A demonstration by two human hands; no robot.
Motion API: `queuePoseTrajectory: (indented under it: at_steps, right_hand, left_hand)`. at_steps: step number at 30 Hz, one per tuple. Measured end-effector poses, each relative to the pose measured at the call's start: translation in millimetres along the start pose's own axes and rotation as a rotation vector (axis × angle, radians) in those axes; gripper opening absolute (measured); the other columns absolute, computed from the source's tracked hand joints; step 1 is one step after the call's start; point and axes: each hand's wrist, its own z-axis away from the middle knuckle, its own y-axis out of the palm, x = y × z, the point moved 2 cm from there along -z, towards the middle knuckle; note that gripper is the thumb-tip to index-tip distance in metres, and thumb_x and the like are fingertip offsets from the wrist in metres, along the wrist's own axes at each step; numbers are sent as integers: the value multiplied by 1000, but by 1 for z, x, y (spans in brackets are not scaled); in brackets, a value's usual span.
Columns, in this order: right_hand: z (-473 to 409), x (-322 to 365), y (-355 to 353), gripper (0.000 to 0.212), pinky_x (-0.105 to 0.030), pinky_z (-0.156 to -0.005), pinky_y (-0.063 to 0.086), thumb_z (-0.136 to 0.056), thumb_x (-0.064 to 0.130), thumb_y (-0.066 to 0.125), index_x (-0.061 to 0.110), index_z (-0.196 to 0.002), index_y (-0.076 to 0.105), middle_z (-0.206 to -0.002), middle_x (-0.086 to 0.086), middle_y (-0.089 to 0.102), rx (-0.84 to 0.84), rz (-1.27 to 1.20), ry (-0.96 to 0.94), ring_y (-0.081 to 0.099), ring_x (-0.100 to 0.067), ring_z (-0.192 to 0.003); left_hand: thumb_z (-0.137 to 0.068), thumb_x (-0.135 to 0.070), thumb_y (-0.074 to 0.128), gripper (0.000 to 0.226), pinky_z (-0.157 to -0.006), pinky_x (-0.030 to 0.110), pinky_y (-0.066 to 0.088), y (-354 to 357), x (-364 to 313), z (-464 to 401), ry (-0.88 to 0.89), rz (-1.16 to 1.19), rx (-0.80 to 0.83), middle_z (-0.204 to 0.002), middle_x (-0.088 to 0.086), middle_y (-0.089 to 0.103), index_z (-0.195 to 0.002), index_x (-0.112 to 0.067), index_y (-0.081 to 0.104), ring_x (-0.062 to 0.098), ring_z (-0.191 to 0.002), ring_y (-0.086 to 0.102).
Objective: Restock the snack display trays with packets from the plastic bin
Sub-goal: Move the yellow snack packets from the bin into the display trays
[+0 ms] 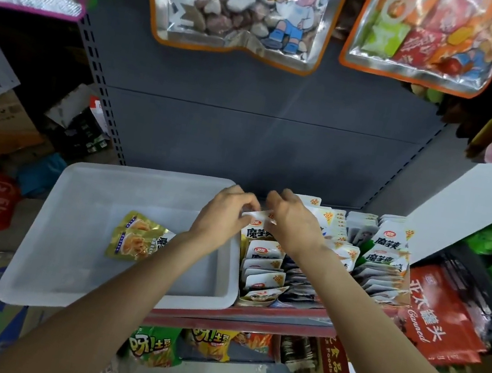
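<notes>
Both hands, left and right, pinch a packet over the tray; next, likely slotting it upright into the row.

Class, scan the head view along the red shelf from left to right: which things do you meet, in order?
White plastic bin → gold packets inside it → left hand → right hand → white packets in the display trays → red canned-food box.

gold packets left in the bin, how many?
2. Both lie flat on the floor of the white plastic bin, overlapping: upper gold packet, lower gold packet. The left forearm covers their right ends, so another could be hidden there.
</notes>
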Motion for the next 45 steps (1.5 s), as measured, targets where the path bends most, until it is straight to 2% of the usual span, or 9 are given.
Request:
queuePoseTrajectory:
  at_steps: [4,7,11,17,22,27,34,39,45]
  right_hand:
    - [3,19,2,33,-38,-80,43,-84,13,63,11,-116,55,-110,-11,55,-109,-18,-84,52,-31,-103]
    - [1,50,11,32,-39,-69,49,-71,3,71,6,-102,65,-95,-15,62,-137,-115,-218,60,-37,-86]
    - [-11,97,42,35,-37,-95,37,-90,11,54,9,-125,52,-122,-11,53,80,-96,-274,48,-32,-113]
    - [-28,139,128,58,-35,-108,34,-90,25,57,19,-143,34,-144,-6,36,517,-306,-92,36,-25,-134]
    - [-30,151,165,75,-23,-115,15,-88,29,61,13,-149,20,-153,-6,21,580,-429,21,18,-20,-144]
    - [-36,147,167,69,-22,-111,23,-83,10,65,13,-144,32,-146,-12,34,377,-589,236,35,-23,-135]
    - [-44,128,124,68,-23,-92,39,-87,13,66,11,-145,30,-127,-11,52,129,-981,483,53,-23,-117]
    - [-51,117,87,26,-31,-86,50,-87,3,62,8,-113,63,-109,-10,68,61,-1026,361,64,-22,-95]
    - [-38,97,21,11,-18,-61,43,-88,7,60,15,-82,63,-74,5,63,-195,-977,117,55,0,-63]
  left_hand:
    - [-80,-8,71,23,-72,3,36,-19,26,15,-54,84,-100,-98,-2,54,-102,-11,66,8,-81,51]
    - [-84,-4,65,20,-72,13,39,-33,69,36,-230,70,-152,-103,4,59,-102,-11,65,10,-81,53]
    - [-85,-15,63,27,-85,31,45,-44,130,64,-491,-69,-51,-112,14,61,-110,-5,64,28,-100,60]
    - [-80,-23,73,55,-87,32,42,-49,190,96,-775,-100,135,-118,24,57,-125,0,52,36,-113,52]
    - [-77,-22,76,51,-85,33,42,-48,213,100,-849,-34,105,-118,19,59,-119,-1,53,35,-112,54]
    - [-76,-19,76,51,-83,33,42,-47,223,103,-970,26,54,-118,17,58,-116,0,50,33,-112,55]
    - [-77,-7,75,28,-73,29,41,-60,214,104,-802,236,-140,-101,10,61,-98,-9,57,27,-97,60]
    - [-73,3,73,37,-74,44,47,-69,189,92,-754,471,-235,-75,1,54,-73,-21,45,23,-83,55]
    - [-76,-11,73,23,-61,28,40,-62,126,55,-553,392,-43,-61,-4,56,-67,-21,54,12,-62,51]
